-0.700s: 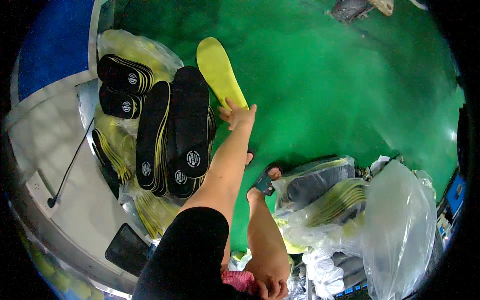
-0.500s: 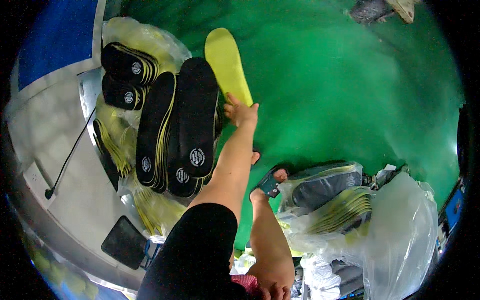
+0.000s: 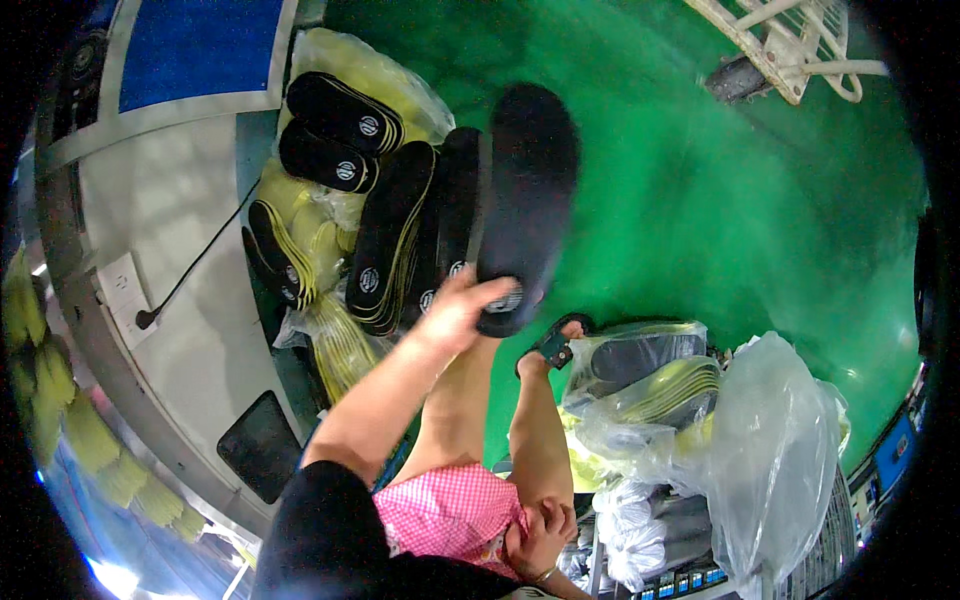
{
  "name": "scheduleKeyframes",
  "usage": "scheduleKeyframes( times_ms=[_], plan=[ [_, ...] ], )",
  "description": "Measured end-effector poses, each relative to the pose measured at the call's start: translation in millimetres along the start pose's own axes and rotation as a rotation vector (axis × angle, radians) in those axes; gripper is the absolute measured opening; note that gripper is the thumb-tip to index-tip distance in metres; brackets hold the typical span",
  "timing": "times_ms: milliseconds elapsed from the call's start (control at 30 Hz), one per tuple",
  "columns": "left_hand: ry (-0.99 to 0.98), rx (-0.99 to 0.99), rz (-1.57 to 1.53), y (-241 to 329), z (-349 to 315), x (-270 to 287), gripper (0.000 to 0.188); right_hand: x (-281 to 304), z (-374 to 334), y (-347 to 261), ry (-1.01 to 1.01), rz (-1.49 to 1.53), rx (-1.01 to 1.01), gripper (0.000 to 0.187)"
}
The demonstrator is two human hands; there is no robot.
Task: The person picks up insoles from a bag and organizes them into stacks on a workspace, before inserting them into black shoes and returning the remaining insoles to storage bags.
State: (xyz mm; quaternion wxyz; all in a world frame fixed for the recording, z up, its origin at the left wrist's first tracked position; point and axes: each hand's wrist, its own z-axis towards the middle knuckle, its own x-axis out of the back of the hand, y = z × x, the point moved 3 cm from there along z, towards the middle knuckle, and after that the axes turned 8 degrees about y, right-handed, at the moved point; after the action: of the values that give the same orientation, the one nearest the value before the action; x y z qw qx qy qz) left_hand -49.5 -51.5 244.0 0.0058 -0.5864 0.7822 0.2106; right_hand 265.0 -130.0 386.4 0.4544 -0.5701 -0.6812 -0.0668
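Head camera, looking down: a seated person's left hand [image 3: 462, 305] closes thumb and fingers around the heel end of a black insole [image 3: 527, 200], holding it face-up above a green floor [image 3: 720, 200], toe end pointing away from the body. The insole sits just right of a row of black insoles with yellow edges [image 3: 405, 235], standing on edge and leaning against one another on a clear plastic bag [image 3: 370, 75]. Two more black insole stacks [image 3: 340, 130] lie farther back on the same bag, beside a white machine housing [image 3: 160, 230] with a black cable [image 3: 190, 270]. The right hand [image 3: 540, 535] rests curled against the knee, near a pink checked garment [image 3: 450, 515]; whether it holds anything cannot be told. A black sandal [image 3: 552, 345] shows on a foot near the floor. To the right, clear plastic bags [image 3: 770, 450] hold further grey and yellow insoles [image 3: 670, 385]. A white metal frame [image 3: 790, 40] stands at the top edge.
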Motion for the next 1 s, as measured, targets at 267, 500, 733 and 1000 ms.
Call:
scheduleKeyframes(
  times_ms=[267, 500, 733, 1000],
  plan=[
    [0.407, -0.174, 0.578, 75.0, -53.1, 157.1, 0.058, -3.1, 4.1, -15.0, -0.083, -0.007, 0.027, 0.033],
    [0.717, -0.314, 1.517, 61.2, -42.2, 220.6, 0.056, -3.5, 8.1, -22.3, -0.083, -0.04, 0.034, 0.031],
    [0.541, -0.691, 1.606, 26.8, 7.5, 86.1, 0.059, -9.3, 4.1, -21.9, -0.097, -0.051, 0.004, 0.032],
    [0.701, -0.117, 1.763, -14.0, 71.6, 60.5, 0.071, -18.5, 2.8, -22.1, -0.137, 0.053, -0.056, 0.033]
  ],
)
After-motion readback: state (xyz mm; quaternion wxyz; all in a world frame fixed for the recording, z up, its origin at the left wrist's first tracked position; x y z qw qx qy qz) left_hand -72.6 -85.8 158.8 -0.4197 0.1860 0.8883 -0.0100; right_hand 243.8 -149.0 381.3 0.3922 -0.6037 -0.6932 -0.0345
